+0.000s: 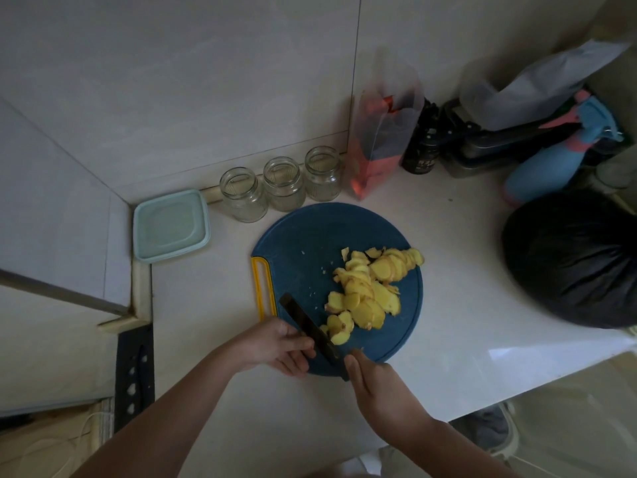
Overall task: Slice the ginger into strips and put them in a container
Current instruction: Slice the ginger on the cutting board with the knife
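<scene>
Right hand [374, 377]: nearest the lens, lower centre of the frame; we close it on the handle end of the knife [310, 327], though the grip itself is mostly hidden under the hand.
Left hand [277, 346]: just left of the right hand, fingers curled against the flat of the blade at the near edge of the cutting board [310, 236]; we cannot tell whether it pinches a slice.
Knife axis: dark blade runs from lower right up to upper left, tip near the yellow board handle [263, 291].
Ginger slices [370, 291]: pale yellow pile on the right half of the board, stretching from the blade toward the upper right; the closest slice touches the blade's right side.
Key relation: ginger lies up and right of both hands, so we judge the next cut goes rightward into the pile; the left hand sits on the far side of the blade from it.
Container [171, 225]: pale green box at left of centre, well apart from the board, lid seemingly on.
Jars [282, 182]: three glass ones, open, behind the board.
</scene>
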A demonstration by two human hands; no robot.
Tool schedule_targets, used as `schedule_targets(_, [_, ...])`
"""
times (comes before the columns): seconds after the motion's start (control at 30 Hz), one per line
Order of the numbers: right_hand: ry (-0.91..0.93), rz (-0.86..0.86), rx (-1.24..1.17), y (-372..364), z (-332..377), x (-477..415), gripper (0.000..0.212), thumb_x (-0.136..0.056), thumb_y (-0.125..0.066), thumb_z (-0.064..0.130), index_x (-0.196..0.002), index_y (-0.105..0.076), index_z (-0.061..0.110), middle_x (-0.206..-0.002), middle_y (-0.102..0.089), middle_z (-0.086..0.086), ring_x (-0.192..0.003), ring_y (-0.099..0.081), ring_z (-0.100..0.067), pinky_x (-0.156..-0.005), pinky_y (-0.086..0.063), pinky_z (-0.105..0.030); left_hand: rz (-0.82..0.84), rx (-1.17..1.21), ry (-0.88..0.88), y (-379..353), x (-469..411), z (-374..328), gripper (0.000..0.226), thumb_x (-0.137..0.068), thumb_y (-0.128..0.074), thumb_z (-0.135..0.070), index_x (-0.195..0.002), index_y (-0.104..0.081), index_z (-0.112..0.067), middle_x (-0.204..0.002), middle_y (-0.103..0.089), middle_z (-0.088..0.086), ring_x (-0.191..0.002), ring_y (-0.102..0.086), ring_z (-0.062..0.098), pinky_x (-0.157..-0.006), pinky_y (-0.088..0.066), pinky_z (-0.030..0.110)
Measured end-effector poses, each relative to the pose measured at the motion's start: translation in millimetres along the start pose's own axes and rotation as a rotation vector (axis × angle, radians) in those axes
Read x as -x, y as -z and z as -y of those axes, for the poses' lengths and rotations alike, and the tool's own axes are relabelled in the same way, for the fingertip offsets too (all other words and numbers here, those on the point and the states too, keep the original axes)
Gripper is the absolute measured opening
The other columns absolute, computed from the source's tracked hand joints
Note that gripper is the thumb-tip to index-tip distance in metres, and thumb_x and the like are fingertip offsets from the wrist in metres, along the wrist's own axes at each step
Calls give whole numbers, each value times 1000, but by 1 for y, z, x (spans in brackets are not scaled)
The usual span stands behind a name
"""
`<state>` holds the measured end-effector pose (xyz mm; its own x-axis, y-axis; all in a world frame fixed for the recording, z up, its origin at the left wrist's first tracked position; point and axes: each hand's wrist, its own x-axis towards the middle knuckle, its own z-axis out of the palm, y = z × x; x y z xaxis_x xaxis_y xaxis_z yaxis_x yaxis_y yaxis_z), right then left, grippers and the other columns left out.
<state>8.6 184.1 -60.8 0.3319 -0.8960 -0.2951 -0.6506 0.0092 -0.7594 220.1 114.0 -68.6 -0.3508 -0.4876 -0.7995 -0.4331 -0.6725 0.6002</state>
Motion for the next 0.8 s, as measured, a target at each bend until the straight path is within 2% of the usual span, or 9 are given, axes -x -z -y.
schedule_targets(0.2, [7, -2, 37, -3, 2, 1, 33, -99, -21, 43, -86, -43, 22, -66, -49, 2, -62, -51, -17, -64, -42, -36, -5, 8, 5, -1, -1, 0, 22, -93, -58, -24, -92, -68, -4, -69, -71, 6, -71, -71, 20, -75, -58, 30])
schedule_targets(0.3, [1, 1, 32, -2, 1, 1, 42, -94, -16, 49, -89, -45, 19, -69, -53, -2, -63, -52, -17, -65, -43, -37, -12, 10, 2, -1, -1, 0, 21, -93, -58, -23, -92, -67, -4, -69, -71, 6, -70, -71, 20, -70, -57, 27])
schedule_targets(0.4, [-11, 1, 35, -3, -1, 1, 44, -94, -15, 49, -90, -46, 18, -70, -54, -4, -64, -53, -18, -67, -44, -39, -14, 5, -7, -2, 0, -1, 20, -93, -58, -23, -91, -68, -5, -69, -71, 6, -71, -71, 20, -72, -57, 27])
schedule_targets(0.53, [-40, 24, 72, -8, -5, 4, 34, -101, -20, 41, -90, -44, 20, -69, -52, -2, -65, -54, -20, -67, -44, -41, -26, 9, -5, -3, 0, -1, 21, -93, -57, -23, -89, -67, -5, -69, -71, 6, -70, -71, 20, -73, -58, 28])
schedule_targets(0.8, [-60, 72, 110, -6, -4, 2, 28, -102, -22, 38, -87, -41, 23, -66, -45, 6, -65, -50, -19, -67, -41, -38, -27, 12, -13, -3, 0, 0, 21, -93, -58, -24, -89, -67, -5, -72, -73, 7, -71, -71, 20, -75, -57, 30])
